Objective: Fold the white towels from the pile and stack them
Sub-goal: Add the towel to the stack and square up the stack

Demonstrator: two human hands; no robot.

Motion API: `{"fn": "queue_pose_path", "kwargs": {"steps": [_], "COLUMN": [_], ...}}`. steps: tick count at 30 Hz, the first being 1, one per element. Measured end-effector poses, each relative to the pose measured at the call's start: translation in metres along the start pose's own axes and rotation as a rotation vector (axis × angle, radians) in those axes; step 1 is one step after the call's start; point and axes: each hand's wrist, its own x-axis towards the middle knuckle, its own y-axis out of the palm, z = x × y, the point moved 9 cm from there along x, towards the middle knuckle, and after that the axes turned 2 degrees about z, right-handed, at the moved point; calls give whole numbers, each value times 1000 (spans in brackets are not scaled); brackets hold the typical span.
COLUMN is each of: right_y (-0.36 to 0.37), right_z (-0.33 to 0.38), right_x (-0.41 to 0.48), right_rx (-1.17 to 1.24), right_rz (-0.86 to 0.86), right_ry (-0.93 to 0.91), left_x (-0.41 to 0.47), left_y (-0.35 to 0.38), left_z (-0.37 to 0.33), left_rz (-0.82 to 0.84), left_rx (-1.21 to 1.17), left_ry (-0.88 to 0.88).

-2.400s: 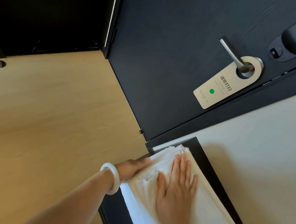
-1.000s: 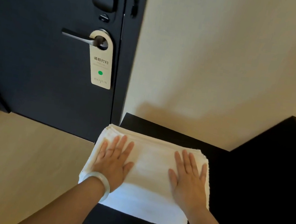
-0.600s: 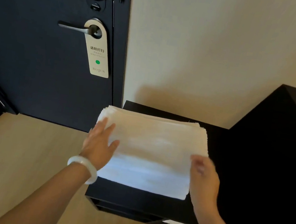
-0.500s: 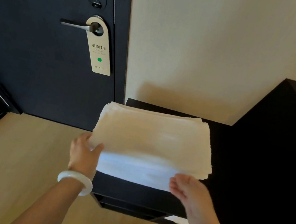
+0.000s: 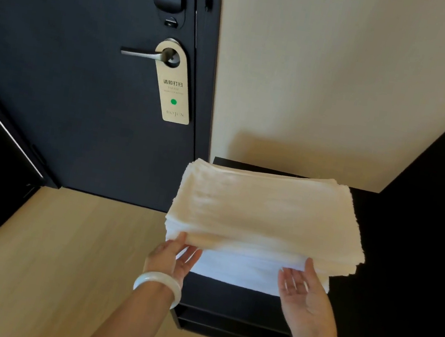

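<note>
Towels rest, apparently lifted, across left hand, right hand.

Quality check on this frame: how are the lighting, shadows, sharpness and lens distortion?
In the head view, warm light falls on the towel stack, its near face bluish; a soft shadow lies on the wall behind it; the black table is nearly featureless; the door edge leans, likely wide-angle bending; the door tag print is readable.
</note>
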Motion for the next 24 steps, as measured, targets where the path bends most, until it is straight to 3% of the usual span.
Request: {"fn": "queue_pose_path", "kwargs": {"steps": [6,10,14,18,24], "right_y": [23,19,9,5,5], "right_z": [-3,1,-16,-17,-29], "right_x": [4,10,16,14,7], "right_rx": [-98,-115,-132,-184,-299], "right_rz": [61,31,15,32,111], "right_ry": [-19,-81,-18,-2,78], "left_x": [8,21,35,42,41], "left_y": [13,19,-2,-2,27], "left_z": [-16,-38,-35,-40,-71], "left_rz": [111,131,25,50,143], "left_rx": [66,174,271,343,420], "left_ry": [-10,139,99,93,315]}}
